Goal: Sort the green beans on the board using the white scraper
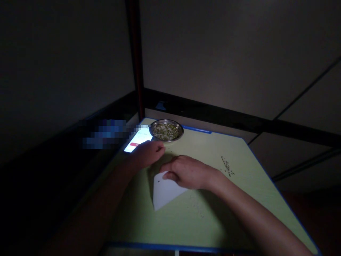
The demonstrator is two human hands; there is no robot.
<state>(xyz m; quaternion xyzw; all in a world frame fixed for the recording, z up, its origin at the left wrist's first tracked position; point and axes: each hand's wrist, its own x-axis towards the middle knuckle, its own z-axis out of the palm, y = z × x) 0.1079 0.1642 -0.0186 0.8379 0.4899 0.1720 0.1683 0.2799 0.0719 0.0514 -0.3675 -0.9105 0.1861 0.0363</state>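
My right hand [188,172] grips the upper edge of a white sheet of paper [165,193], thumb in front. One small dark speck lies on the paper's near face. My left hand [149,153] is closed with the fingertips pressed together, just left of and beyond the right one; whatever it pinches is hidden or too small to make out. Behind both hands stands a round steel plate [166,131] holding a mix of greenish and white grains. A few dark specks dot the table between the plate and my hands.
A phone with a lit screen [137,140] lies left of the plate. Dark seeds [227,166] form a loose patch on the right of the green table [239,206]; pale grains [196,206] are scattered nearer me. Walls stand close behind and left.
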